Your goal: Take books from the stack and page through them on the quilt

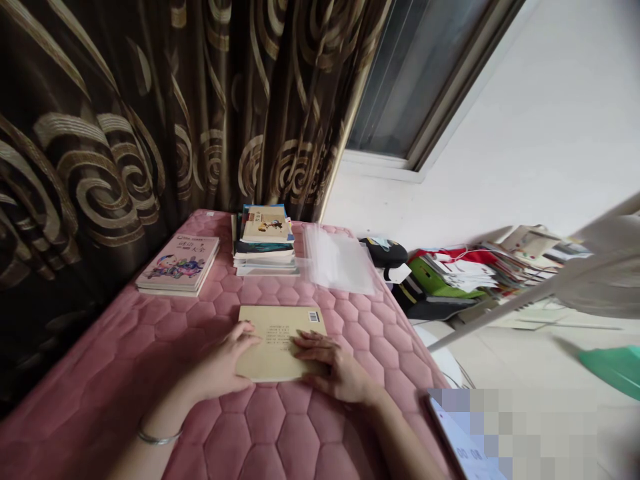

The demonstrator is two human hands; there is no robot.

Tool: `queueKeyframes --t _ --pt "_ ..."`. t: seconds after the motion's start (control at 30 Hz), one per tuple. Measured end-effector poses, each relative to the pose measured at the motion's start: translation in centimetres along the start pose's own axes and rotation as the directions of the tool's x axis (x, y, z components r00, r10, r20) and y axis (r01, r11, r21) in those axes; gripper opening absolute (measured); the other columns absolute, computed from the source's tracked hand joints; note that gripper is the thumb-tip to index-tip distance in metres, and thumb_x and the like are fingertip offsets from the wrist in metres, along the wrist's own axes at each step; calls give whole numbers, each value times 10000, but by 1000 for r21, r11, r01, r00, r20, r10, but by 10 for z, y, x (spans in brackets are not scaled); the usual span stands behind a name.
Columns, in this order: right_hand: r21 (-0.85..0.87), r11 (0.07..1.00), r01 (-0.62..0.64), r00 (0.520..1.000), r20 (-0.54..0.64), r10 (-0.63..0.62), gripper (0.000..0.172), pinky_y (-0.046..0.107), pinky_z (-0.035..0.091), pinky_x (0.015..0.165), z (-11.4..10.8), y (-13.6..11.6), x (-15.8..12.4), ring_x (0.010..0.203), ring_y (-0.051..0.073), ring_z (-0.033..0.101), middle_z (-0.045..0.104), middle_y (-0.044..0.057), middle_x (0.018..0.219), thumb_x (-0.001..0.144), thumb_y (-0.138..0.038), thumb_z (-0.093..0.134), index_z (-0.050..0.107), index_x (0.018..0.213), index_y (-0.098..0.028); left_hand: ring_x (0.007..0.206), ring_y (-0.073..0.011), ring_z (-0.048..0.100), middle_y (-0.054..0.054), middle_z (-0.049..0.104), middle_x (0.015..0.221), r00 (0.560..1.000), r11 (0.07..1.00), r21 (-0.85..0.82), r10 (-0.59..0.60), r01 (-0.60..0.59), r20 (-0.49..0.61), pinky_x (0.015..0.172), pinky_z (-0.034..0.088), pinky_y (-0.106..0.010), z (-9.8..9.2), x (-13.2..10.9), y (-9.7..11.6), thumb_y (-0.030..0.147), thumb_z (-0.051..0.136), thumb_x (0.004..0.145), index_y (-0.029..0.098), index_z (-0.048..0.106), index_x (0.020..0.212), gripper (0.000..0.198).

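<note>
A tan book (pixel 280 327) lies in front of me on the pink quilted mattress (pixel 280 427), a barcode and small printed text on its upward side. My left hand (pixel 227 363) grips its left edge, fingers curled over the cover and thumb along the near corner. At the right edge, my right hand (pixel 337 367) holds the same book, its fingers laid across the cover and its thumb at the near side. Beyond the book is a stack of mixed books (pixel 265 250). A pile of pink-covered books (pixel 177 267) lies to the left.
Clear plastic sheets (pixel 340 260) lie right of the stack. A patterned curtain (pixel 200 113) hangs behind the mattress. On the floor at right are bags, piled papers (pixel 465 273) and a fan (pixel 600 267). A phone or tablet (pixel 465 440) sits at the lower right.
</note>
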State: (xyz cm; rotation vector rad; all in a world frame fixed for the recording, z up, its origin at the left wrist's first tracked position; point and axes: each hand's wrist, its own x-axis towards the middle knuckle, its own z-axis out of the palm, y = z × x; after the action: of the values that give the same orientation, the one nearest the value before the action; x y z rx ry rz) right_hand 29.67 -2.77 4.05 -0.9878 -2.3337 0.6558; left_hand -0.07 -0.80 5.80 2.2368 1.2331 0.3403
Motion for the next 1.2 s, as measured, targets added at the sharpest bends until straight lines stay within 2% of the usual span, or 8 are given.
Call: queueKeyframes --t 0.2,0.47,0.67,0.9,1.03,1.2 --pt "-24 999 29 999 -20 -29 410 480 368 1097 1 -1 -1 1303 242 460 571 77 1339 800 -280 677 621 1205 -248 1224 -248 515 -46 424 1402 999 999 -9 39 -39 -37 1074 392 -394 2 1 -5 234 707 631 299 567 1203 593" --pt "-44 999 18 999 -38 -20 433 470 382 1092 -1 -6 1 1299 246 464 585 74 1324 822 -391 673 612 1232 -264 1234 -247 508 -63 446 1383 998 998 21 62 -62 -33 1077 391 -402 -1 0 0 229 656 684 276 565 1207 533" --pt "-13 1000 22 998 -50 -23 402 462 400 1083 -1 -6 0 1275 234 491 609 71 1292 861 -343 628 601 1253 -262 1249 -251 495 -62 474 1365 994 995 22 101 -100 -51 1069 403 -392 -5 -1 0 221 658 682 269 571 1200 527" --pt "-27 999 18 999 -45 -19 408 470 400 1081 -3 -10 2 1258 247 510 619 83 1278 835 -347 658 620 1228 -242 1281 -257 462 -75 441 1393 996 997 11 80 -80 -30 1101 361 -413 -4 0 -1 205 667 669 257 565 1205 548" --pt "-47 999 8 999 -31 -10 334 457 414 1070 -3 -11 2 1242 230 528 641 74 1245 869 -290 602 638 1198 -242 1281 -257 460 -70 448 1382 998 998 -13 62 -62 -23 1100 362 -410 -5 0 0 209 665 663 256 573 1196 542" --pt "-75 997 25 999 -31 -27 406 472 403 1078 -2 -10 2 1248 257 519 626 101 1263 818 -388 675 644 1188 -222 1261 -258 480 -59 452 1384 997 997 -18 68 -69 -40 1081 380 -404 -2 0 -2 248 680 657 280 580 1189 542"
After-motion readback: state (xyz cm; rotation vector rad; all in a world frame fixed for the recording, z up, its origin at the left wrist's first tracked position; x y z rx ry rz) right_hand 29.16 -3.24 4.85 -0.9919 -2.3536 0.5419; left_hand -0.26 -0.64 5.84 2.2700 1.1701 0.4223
